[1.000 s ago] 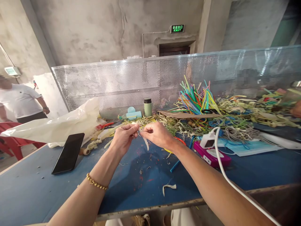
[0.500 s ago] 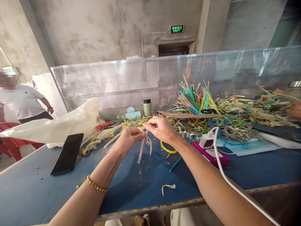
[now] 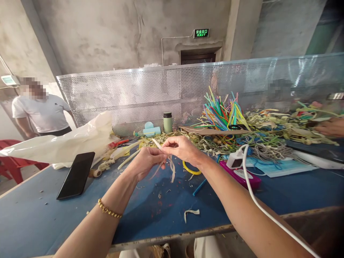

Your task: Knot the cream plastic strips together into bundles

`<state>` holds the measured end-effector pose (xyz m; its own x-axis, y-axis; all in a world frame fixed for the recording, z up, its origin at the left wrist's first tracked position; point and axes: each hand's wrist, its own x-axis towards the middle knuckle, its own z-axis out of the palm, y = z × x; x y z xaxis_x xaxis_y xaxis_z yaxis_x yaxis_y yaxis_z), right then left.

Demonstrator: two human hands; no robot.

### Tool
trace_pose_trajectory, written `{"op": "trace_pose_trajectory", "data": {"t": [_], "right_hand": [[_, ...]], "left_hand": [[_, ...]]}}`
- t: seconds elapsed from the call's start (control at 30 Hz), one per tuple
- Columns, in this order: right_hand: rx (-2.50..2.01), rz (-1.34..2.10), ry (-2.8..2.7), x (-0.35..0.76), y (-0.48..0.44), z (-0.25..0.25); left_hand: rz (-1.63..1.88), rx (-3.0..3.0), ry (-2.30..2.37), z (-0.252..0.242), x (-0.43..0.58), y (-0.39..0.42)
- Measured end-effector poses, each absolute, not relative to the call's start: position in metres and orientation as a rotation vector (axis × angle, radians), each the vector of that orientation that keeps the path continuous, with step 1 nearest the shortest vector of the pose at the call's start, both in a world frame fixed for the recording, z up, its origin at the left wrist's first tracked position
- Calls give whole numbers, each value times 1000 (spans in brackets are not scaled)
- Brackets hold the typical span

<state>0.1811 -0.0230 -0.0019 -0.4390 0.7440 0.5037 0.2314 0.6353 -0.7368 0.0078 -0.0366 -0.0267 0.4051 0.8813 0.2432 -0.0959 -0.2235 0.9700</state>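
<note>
Close together above the table, my left hand (image 3: 147, 163) and my right hand (image 3: 184, 148) both pinch pale, husk-like strips. The end of one pale strip (image 3: 157, 143) sticks up to the left between my fingers. Another pale strip (image 3: 172, 171) dangles below my fingertips, with a thinner one beside it. Fingers hide where the strips meet. On the table below lies a short loose strip (image 3: 191, 212). A yellow ring (image 3: 191, 170) and a blue stick (image 3: 199, 187) are by my right wrist.
A phone (image 3: 76, 175) and a plastic bag (image 3: 67, 141) lie left. Behind are a green bottle (image 3: 167, 123), plant scraps and colourful pipe cleaners (image 3: 221, 113). To the right, a magenta box (image 3: 243, 176) carries a charger and white cable. A co-worker's hand (image 3: 330, 127) shows far right; a person stands left.
My hands have drawn together. One strip that hung down is now turned, its end pointing up and left. The person at the left has moved to the right.
</note>
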Motion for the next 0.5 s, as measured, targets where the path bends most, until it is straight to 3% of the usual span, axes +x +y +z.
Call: {"op": "trace_pose_trajectory", "data": {"t": [0.27, 0.4, 0.5], "right_hand": [[-759, 701, -2031, 181, -25, 0], [-811, 422, -1870, 184, -26, 4], [-919, 452, -1863, 186, -29, 5]], "left_hand": [[967, 1515, 737, -26, 6, -38], [1079, 1446, 682, -24, 6, -37], [1189, 1396, 673, -23, 6, -35]]}}
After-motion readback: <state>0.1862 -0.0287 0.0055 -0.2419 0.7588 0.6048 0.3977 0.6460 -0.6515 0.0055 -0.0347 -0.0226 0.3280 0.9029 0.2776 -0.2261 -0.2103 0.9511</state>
